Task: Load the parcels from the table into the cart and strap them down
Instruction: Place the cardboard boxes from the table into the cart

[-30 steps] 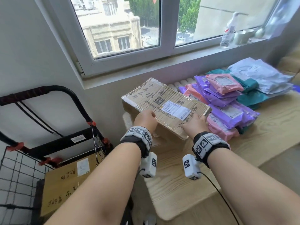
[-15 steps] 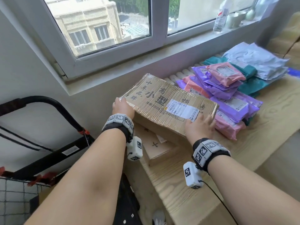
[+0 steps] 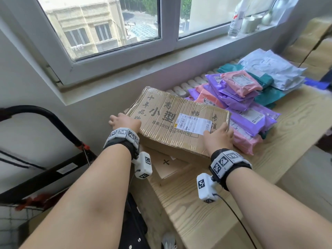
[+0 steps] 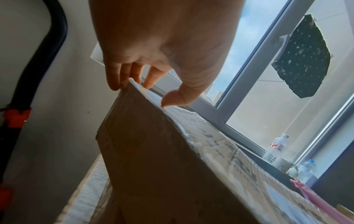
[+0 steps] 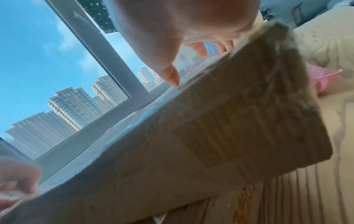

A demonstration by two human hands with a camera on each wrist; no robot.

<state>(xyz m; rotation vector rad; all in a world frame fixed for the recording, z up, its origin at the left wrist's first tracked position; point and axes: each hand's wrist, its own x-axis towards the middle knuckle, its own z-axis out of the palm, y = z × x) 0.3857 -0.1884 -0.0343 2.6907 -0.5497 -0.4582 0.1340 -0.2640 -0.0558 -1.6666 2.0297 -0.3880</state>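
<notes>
**Both hands on the large cardboard box at the table's left end**

At the far left stands the cart [image 3: 53, 123], its black handle curving up against the wall, with red clips on the frame. Just right of it, the left hand [image 3: 124, 121] grips the left end of the large cardboard box [image 3: 172, 121]; the left wrist view shows its fingers [image 4: 124, 72] curled over the far corner and the thumb pressed on the top edge. The box lies on a smaller flat carton [image 3: 170, 166] on the wooden table [image 3: 206, 212], its near edge tilted up, a white shipping label on top. The right hand [image 3: 218, 136] holds the box's near right corner, thumb on the top face and fingers wrapped over the right edge. Further right, touching the box, sits a heap of purple, pink, teal and pale mailer bags [image 3: 248, 97]. On the windowsill [image 3: 125, 79] behind, at the far right, stands a clear bottle [image 3: 236, 24].
</notes>
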